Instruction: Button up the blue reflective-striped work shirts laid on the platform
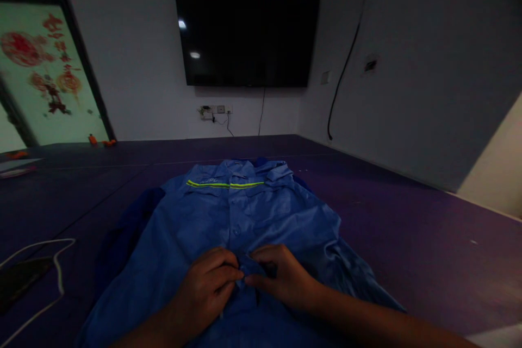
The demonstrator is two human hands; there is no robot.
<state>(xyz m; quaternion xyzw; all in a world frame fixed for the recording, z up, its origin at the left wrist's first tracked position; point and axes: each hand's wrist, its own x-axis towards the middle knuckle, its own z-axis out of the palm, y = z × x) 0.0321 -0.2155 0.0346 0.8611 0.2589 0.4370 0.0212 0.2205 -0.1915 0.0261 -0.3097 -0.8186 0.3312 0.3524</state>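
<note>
A blue work shirt point(196, 228) with a yellow-green stripe across its chest lies spread out, collar away from me. Darker blue cloth point(126, 234) shows beneath its left side. My left hand point(212, 283) is closed on the front placket low on the shirt, thumb and fingers pinching the fabric edge. Right beside it, my right hand point(281, 277) pinches the other side of the same placket, lifting a small fold of cloth. Their fingertips nearly meet. Any button between them is too dark to make out. Higher up the placket a button point(236, 231) is visible.
The shirt rests on a purple floor covering point(387, 217). At left lie a white cable point(61, 277) and a dark flat object point(24, 280). A television point(248, 35) hangs on the far wall, with sockets point(216, 110) below. Another cable point(346, 60) dangles down the right wall.
</note>
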